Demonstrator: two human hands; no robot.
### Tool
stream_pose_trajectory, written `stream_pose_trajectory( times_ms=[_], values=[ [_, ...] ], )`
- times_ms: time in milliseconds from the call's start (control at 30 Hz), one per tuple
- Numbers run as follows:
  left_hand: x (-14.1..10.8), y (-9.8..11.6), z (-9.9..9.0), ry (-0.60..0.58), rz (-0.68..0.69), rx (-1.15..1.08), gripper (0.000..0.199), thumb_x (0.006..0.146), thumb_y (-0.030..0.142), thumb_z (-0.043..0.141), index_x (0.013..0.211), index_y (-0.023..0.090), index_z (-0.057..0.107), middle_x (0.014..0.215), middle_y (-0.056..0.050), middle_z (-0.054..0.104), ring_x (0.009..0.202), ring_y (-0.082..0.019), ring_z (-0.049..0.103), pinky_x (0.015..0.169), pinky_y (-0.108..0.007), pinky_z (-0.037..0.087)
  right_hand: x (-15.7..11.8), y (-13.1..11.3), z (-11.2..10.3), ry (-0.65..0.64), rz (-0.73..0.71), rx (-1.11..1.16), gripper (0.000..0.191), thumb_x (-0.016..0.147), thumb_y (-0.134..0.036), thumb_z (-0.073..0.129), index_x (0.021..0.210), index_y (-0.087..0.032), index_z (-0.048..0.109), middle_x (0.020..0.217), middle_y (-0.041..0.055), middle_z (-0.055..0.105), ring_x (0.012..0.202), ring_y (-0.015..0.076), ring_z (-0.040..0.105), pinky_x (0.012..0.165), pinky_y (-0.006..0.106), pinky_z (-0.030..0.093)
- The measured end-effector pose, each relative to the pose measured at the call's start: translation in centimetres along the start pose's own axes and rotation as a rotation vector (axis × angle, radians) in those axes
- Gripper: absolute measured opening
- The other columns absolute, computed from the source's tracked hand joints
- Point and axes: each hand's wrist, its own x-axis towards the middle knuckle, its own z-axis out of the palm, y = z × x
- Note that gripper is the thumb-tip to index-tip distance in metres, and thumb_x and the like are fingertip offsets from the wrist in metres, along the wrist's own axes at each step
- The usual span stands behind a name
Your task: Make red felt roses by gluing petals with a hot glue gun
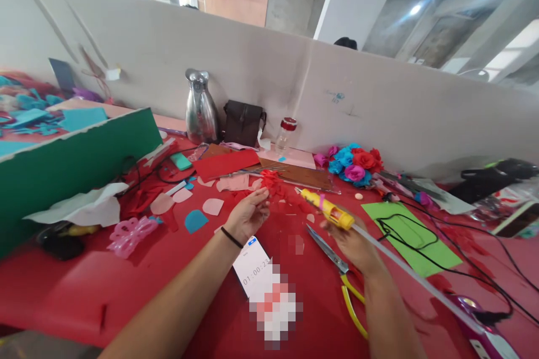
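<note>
My left hand (249, 216) is closed in a pinch, with a small red flower (272, 180) at its fingertips. My right hand (351, 244) wraps round a yellow hot glue gun (326, 207), its nozzle pointing left toward the flower, a short gap apart. From the gun's rear a long translucent glue stick (404, 263) runs down to the right. Scissors with yellow handles (332, 252) lie on the table beside my right wrist. A phone (255, 266) showing a timer lies below my left hand, partly covered by a blurred patch.
Petal pieces (196, 221) in blue, pink and red are scattered over the red table. A bunch of colourful flowers (356, 165), a steel jug (202, 109), a dark bag (243, 123) and a glass jar (286, 134) stand behind. Black cables (455, 258) cross a green sheet (425, 252).
</note>
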Motion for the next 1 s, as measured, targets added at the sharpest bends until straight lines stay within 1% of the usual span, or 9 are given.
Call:
stream_pose_trajectory(
  times_ms=[100,233,400,567,733,867,1000],
  values=[
    [0.0,-0.2,0.1,0.018,-0.015,0.027,0.013,0.079,0.002,0.059,0.074,0.014,0.056,0.056,0.004,0.050,0.042,-0.003,0.048,0.035,-0.010,0.032,-0.6,-0.1,1.9,-0.017,0.024,0.124,0.031,0.075,-0.050,0.065,0.070,-0.020,0.061,0.065,0.0017,0.061,0.060,0.0173,0.056,0.055,0.028,0.046],
    [-0.4,-0.8,0.4,0.027,-0.056,0.072,0.011,0.079,0.004,0.060,0.073,0.013,0.058,0.055,0.004,0.049,0.042,-0.003,0.049,0.033,-0.009,0.031,-1.0,0.5,2.5,-0.019,0.037,0.191,0.030,0.075,-0.049,0.066,0.067,-0.021,0.059,0.062,0.0003,0.058,0.058,0.0159,0.054,0.054,0.027,0.045],
    [-0.8,-1.2,0.9,0.043,-0.089,0.121,0.011,0.080,0.004,0.058,0.073,0.012,0.061,0.056,0.003,0.052,0.043,-0.003,0.049,0.034,-0.008,0.032,-1.0,1.4,2.3,-0.001,-0.036,0.099,0.030,0.082,-0.046,0.061,0.067,-0.020,0.063,0.064,0.0008,0.058,0.059,0.0156,0.054,0.057,0.027,0.043],
    [-1.0,-1.3,1.0,0.045,-0.108,0.138,0.014,0.081,0.004,0.057,0.070,0.011,0.061,0.052,0.004,0.048,0.042,-0.002,0.048,0.034,-0.008,0.030,-0.8,1.6,2.5,0.022,-0.067,0.039,0.031,0.081,-0.049,0.061,0.067,-0.021,0.064,0.063,-0.0004,0.054,0.058,0.0152,0.053,0.056,0.027,0.040],
    [-0.9,-1.4,0.9,0.023,-0.112,0.170,0.014,0.082,0.003,0.056,0.072,0.011,0.061,0.054,0.003,0.050,0.042,-0.002,0.048,0.035,-0.009,0.032,-0.8,1.5,2.5,0.022,-0.044,0.021,0.036,0.081,-0.053,0.059,0.066,-0.021,0.064,0.063,0.0007,0.058,0.060,0.0163,0.056,0.056,0.027,0.041],
    [-0.8,-1.4,0.6,-0.001,-0.112,0.184,0.010,0.080,0.003,0.060,0.073,0.011,0.061,0.056,0.003,0.051,0.044,-0.003,0.049,0.036,-0.010,0.033,-0.7,1.6,2.5,0.034,-0.087,-0.025,0.041,0.082,-0.058,0.054,0.068,-0.020,0.064,0.063,0.0013,0.061,0.059,0.0165,0.058,0.056,0.026,0.043],
    [-0.8,-1.2,0.6,-0.002,-0.118,0.193,0.010,0.081,0.005,0.059,0.073,0.011,0.061,0.057,0.003,0.050,0.043,-0.002,0.047,0.036,-0.010,0.033,-0.7,1.8,2.5,0.044,-0.119,-0.072,0.045,0.083,-0.062,0.049,0.070,-0.020,0.062,0.064,0.0023,0.063,0.059,0.0173,0.061,0.055,0.026,0.045]
  ],
)
